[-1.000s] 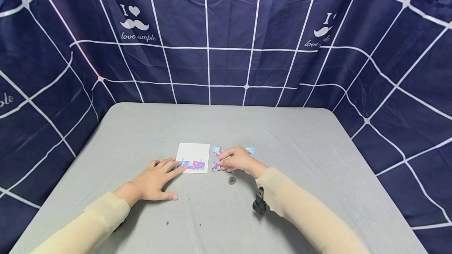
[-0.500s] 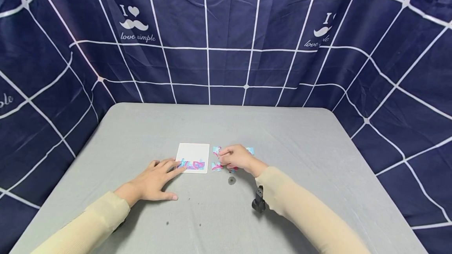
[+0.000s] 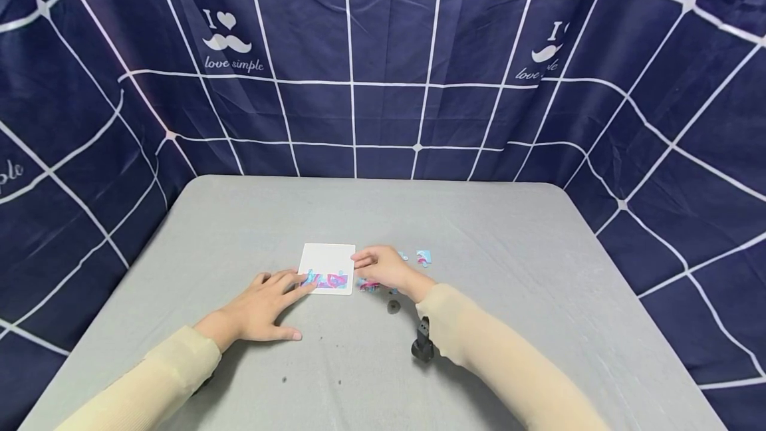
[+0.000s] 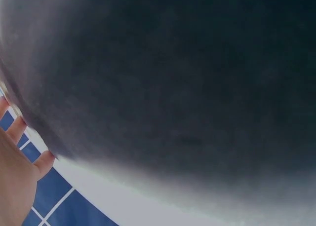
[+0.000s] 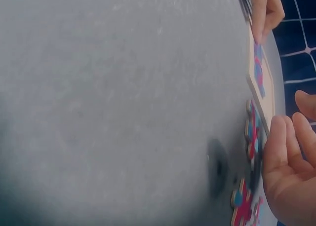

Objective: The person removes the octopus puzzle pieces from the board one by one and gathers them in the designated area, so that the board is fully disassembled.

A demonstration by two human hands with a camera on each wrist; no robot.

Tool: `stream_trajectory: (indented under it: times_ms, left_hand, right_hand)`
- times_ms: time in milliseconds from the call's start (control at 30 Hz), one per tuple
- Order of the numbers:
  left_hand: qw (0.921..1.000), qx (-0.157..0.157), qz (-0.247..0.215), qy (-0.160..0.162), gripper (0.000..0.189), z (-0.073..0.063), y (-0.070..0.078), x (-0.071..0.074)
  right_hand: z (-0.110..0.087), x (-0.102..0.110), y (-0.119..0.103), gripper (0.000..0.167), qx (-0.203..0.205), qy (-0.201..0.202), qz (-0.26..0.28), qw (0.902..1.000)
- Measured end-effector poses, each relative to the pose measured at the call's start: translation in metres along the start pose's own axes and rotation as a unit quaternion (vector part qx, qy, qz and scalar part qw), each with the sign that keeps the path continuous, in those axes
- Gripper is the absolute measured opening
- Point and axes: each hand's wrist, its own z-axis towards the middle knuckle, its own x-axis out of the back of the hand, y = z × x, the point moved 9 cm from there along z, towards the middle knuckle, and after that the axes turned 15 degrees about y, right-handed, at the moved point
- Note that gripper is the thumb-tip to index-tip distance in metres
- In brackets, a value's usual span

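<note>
Right hand (image 3: 383, 267) hides whatever it perhaps pinches; loose pieces (image 3: 423, 257) nearby.

Loose puzzle pieces (image 3: 370, 285) crowd the board (image 3: 328, 261) rightward; far table (image 3: 383, 211) open.

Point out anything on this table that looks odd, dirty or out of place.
Small dark spots mark the grey table: one round stain just near the right hand, fainter specks nearer the person. The puzzle board lies square and the loose pieces flat.
</note>
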Motion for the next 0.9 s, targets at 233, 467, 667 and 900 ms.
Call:
stream_trajectory:
  times_ms: [233,467,667,900]
  left_hand:
    - [1.0000,-0.003,-0.001,0.003,0.090,0.000,0.000,0.001]
    - [1.0000,-0.004,-0.003,0.006,0.089,0.000,0.000,0.000]
    - [1.0000,-0.003,-0.003,0.003,0.090,0.000,0.000,0.000]
    - [1.0000,-0.002,-0.002,0.003,0.089,0.000,0.000,0.002]
  right_hand:
    - [0.002,-0.013,-0.005,0.032,0.011,-0.007,-0.023,0.9997]
    - [0.007,-0.022,-0.007,0.030,0.015,-0.004,-0.043,0.9990]
    - [0.008,-0.027,-0.008,0.028,0.001,-0.004,-0.056,0.9984]
    - [0.009,-0.029,-0.013,0.026,0.004,0.001,-0.062,0.9981]
